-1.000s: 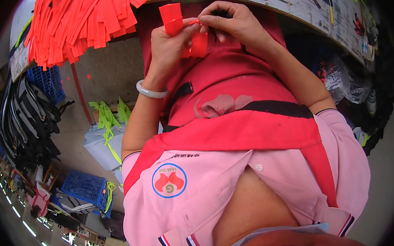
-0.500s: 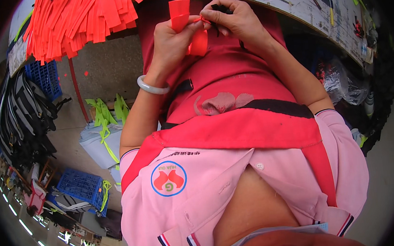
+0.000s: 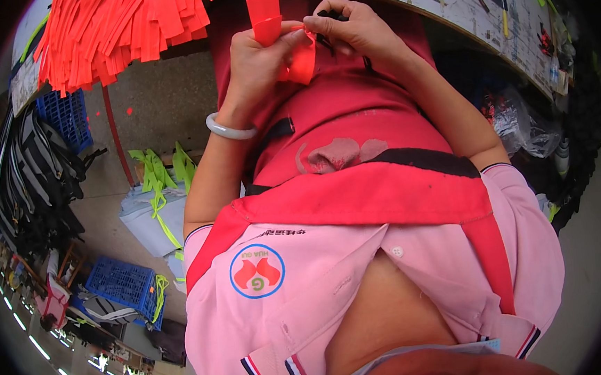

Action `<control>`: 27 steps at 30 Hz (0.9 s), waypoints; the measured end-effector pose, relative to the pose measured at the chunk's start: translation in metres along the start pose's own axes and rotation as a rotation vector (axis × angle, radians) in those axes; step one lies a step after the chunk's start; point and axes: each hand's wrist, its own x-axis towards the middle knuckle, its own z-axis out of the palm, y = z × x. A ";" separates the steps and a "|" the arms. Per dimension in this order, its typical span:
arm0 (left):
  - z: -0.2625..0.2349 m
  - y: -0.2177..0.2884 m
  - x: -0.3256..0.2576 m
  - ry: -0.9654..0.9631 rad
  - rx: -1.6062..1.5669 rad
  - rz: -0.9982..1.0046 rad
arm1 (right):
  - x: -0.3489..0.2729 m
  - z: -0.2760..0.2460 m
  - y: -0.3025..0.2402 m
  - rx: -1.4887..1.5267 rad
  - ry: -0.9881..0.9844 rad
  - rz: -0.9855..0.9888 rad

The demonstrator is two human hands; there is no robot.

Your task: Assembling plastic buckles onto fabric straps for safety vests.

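Head view: both hands' grips clamp the orange strap (image 3: 283, 39), left hand (image 3: 256, 58) below, right hand (image 3: 356, 30) beside.

single head-worn fisheye view, looking steeply down along wearer's own torso. pink shirt (image 3: 363, 281) and red apron (image 3: 356, 183) fill centre and lower frame, very close to lens. left hand (image 3: 256, 58) and right hand (image 3: 359, 30) meet at top centre, farther off. table edge (image 3: 484, 28) bends across upper right. floor and blue crate (image 3: 122, 283) curve along left rim. no second view.
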 end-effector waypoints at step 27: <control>-0.018 0.023 0.001 -0.117 -0.229 -0.060 | -0.018 0.006 -0.028 -0.161 -0.013 -0.213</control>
